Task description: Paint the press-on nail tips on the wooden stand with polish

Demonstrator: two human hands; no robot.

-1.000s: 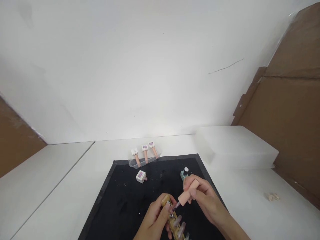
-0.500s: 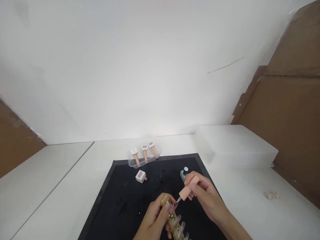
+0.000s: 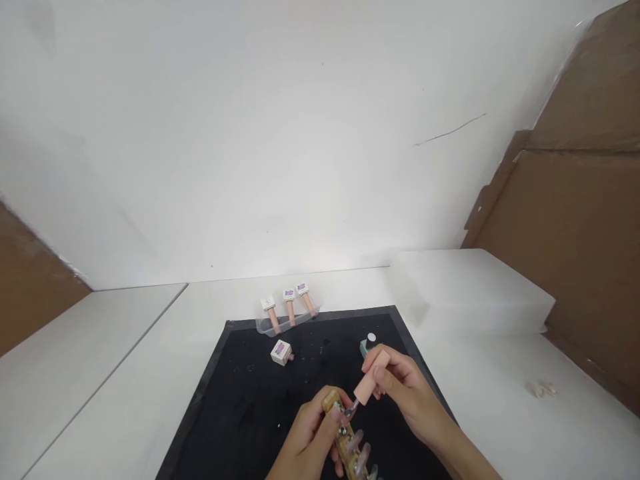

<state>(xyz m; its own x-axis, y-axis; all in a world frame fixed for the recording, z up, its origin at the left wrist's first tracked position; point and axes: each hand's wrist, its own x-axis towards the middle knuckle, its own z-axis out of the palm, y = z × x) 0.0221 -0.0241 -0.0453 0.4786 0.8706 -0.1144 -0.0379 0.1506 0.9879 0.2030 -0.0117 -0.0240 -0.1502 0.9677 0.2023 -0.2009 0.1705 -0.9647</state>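
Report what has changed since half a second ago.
The right hand has shifted slightly left, bringing the peach brush cap closer to the left hand. Nothing was taken hold of or let go. The left hand, its wooden stand and the open bottle stayed put.

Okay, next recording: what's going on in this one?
A person is working on false nails with both hands. The left hand holds a wooden bar with several nail tips mounted along it. The right hand grips a pink brush cap, its brush at a nail near the bar's far end; contact is too small to confirm. An uncapped white bottle lies on the black mat, and three capped bottles lean in a clear tray.
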